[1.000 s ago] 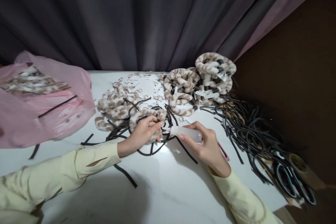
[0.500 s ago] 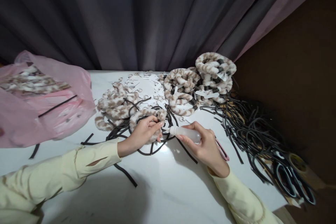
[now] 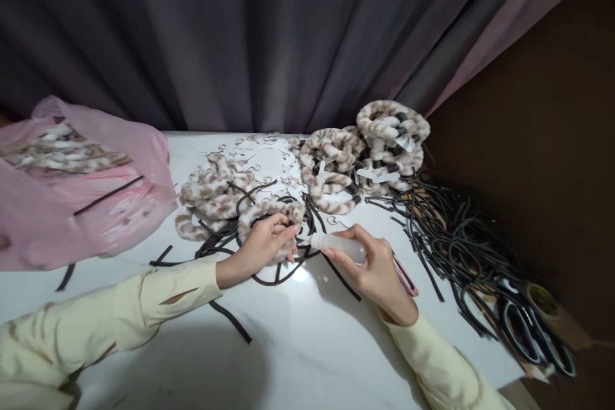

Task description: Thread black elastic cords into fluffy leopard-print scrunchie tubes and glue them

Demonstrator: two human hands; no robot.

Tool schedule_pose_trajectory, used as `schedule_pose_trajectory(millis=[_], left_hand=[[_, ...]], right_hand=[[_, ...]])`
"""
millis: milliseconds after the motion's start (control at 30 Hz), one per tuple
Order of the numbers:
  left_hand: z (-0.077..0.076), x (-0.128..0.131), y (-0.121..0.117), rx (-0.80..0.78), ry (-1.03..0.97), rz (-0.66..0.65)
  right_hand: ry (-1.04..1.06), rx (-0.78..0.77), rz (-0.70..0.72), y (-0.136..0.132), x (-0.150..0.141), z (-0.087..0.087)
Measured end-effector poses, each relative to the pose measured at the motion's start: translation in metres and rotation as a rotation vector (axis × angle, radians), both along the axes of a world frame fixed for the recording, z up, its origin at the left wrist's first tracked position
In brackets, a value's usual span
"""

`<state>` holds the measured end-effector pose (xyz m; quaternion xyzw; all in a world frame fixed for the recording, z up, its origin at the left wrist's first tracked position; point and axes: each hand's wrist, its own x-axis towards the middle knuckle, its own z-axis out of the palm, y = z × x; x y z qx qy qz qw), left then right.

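Observation:
In my left hand (image 3: 263, 242) is a fluffy ring (image 3: 252, 213) of brown-and-white plush cord, gripped near its right side with the fingers closed. My right hand (image 3: 372, 262) is wrapped round a translucent squeeze bottle (image 3: 342, 245), tilted on its side with its narrow tip pointing left at the ring, close to my left fingertips. A pink-handled tool (image 3: 406, 277) also sticks out behind my right hand; its other end is hidden. Black cords (image 3: 278, 280) lie coiled under and around the ring. I cannot tell whether the tip touches the ring.
Left of the ring lies a plush cord pile (image 3: 216, 186); finished-looking plush rings (image 3: 336, 147) are stacked behind. Small metal hooks (image 3: 250, 157) are scattered at the back. A pink plastic bag (image 3: 144, 205) stands left. Black cord strips (image 3: 446, 230) and scissors (image 3: 521, 333) lie right.
Both hands keep nearly the same place on the ring and bottle. The whole view has shifted very slightly.

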<state>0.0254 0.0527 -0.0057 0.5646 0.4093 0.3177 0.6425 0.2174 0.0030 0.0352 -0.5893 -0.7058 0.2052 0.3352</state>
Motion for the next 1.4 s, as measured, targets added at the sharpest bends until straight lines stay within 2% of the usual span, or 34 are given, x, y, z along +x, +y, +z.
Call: schedule_pose_trajectory(millis=[1400], left_hand=[[-0.0013,0.0008,0.0011,-0.002,0.004,0.007]], right_hand=[[0.065,0.005,-0.009,-0.0009,0.0002,-0.0050]])
